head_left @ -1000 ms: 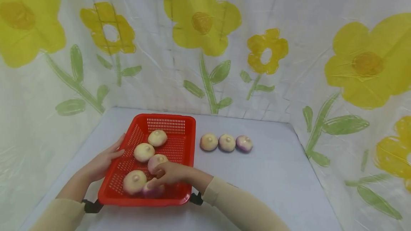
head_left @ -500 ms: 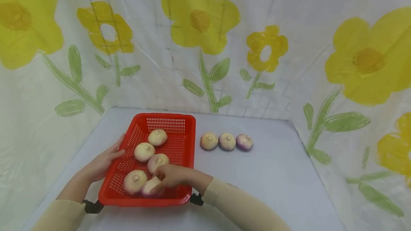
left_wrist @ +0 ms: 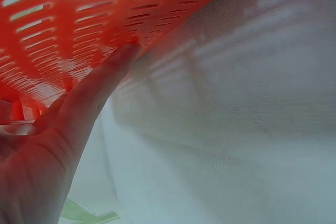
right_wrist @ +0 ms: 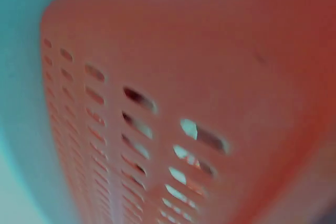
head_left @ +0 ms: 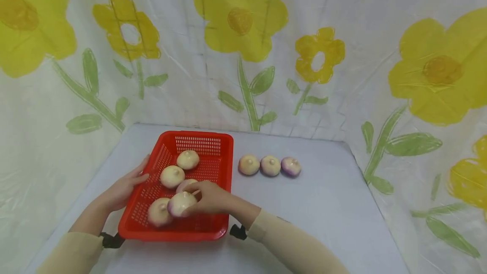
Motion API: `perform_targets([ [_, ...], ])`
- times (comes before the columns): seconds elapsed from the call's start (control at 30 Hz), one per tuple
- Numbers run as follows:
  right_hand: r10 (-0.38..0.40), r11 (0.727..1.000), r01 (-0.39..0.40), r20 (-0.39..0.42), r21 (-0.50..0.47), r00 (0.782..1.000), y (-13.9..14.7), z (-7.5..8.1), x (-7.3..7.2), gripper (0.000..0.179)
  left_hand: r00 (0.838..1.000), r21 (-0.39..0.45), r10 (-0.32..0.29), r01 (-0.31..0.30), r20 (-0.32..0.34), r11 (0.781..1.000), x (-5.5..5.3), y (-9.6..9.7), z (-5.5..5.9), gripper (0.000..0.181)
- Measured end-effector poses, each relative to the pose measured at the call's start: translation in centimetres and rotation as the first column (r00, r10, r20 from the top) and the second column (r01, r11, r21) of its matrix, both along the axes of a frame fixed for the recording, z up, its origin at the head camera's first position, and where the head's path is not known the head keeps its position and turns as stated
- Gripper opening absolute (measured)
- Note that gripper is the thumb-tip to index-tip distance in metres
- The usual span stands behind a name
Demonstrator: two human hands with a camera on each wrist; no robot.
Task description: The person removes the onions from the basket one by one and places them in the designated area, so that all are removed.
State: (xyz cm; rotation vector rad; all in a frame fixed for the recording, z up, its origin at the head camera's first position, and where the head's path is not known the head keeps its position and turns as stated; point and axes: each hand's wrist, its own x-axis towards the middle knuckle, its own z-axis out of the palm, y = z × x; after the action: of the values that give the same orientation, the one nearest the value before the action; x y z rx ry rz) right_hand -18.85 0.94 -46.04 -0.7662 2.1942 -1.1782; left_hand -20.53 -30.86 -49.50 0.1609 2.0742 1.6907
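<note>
A red plastic basket (head_left: pixel 175 235) with slotted walls stands on the left of the table. My right hand (head_left: pixel 213 198) reaches over its right side and holds a white onion with purple edges (head_left: pixel 181 205), thumb below and fingers at the far side. Under and beside it lie a pale onion (head_left: pixel 159 213) and a partly covered onion (head_left: pixel 184 185). Two more, a middle onion (head_left: pixel 172 176) and a back onion (head_left: pixel 188 160), sit farther in. My left hand (head_left: pixel 121 191) rests along the basket's left wall; in the left wrist view a straight finger (left_wrist: pixel 102 80) touches the slotted wall.
Right of the basket, three onions stand in a row on the white table (head_left: pixel 304 210): a yellowish onion (head_left: pixel 249 165), a pale onion (head_left: pixel 270 166) and a purple-sided onion (head_left: pixel 291 167). A flower-printed curtain (head_left: pixel 175 54) hangs behind. The right wrist view shows the basket's outer wall (right_wrist: pixel 147 40).
My right hand has taken hold of the front onion and raised it a little, so it now overlaps the neighbouring onions. The left hand keeps its place on the basket.
</note>
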Motion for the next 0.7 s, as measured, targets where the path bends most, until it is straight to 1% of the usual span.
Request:
perform_targets([
  [0.1, -0.029, 0.998, 0.028, -0.035, -0.049, 0.999, 0.6, 0.6, -0.5, 0.051, 1.000, -0.001, -0.001, 0.001, -0.007, 1.000, -0.4, 0.1, 0.5, 0.067],
  [0.17, -0.063, 0.996, 0.059, -0.066, -0.061, 0.996, 1.0, 0.9, -0.6, 0.056, 1.000, -0.004, 0.008, -0.008, 0.004, 1.000, -0.5, 0.2, 0.6, 0.067],
  [0.33, -0.162, 0.985, 0.151, -0.141, -0.087, 0.977, 2.5, 1.6, -0.3, 0.059, 1.000, -0.001, 0.009, -0.009, 0.013, 1.000, -0.5, 0.1, 0.5, 0.067],
  [0.43, -0.225, 0.971, 0.210, -0.136, -0.115, 0.965, 3.7, 1.9, -0.2, 0.062, 1.000, 0.005, 0.011, -0.011, 0.014, 1.000, -0.3, 0.0, 0.2, 0.067],
  [0.5, -0.269, 0.956, 0.252, -0.114, -0.148, 0.956, 4.5, 2.0, -0.1, 0.062, 1.000, 0.011, 0.008, -0.008, 0.015, 1.000, -0.1, 0.0, 0.0, 0.068],
  [0.57, -0.318, 0.938, 0.299, -0.096, -0.174, 0.943, 5.3, 2.0, -0.2, 0.063, 1.000, 0.012, 0.006, -0.006, 0.009, 1.000, 0.0, 0.0, -0.2, 0.067],
  [0.7, -0.392, 0.904, 0.363, -0.100, -0.224, 0.914, 6.8, 2.1, -0.4, 0.063, 1.000, 0.006, 0.003, -0.003, -0.005, 1.000, 0.1, 0.0, -0.4, 0.067],
])
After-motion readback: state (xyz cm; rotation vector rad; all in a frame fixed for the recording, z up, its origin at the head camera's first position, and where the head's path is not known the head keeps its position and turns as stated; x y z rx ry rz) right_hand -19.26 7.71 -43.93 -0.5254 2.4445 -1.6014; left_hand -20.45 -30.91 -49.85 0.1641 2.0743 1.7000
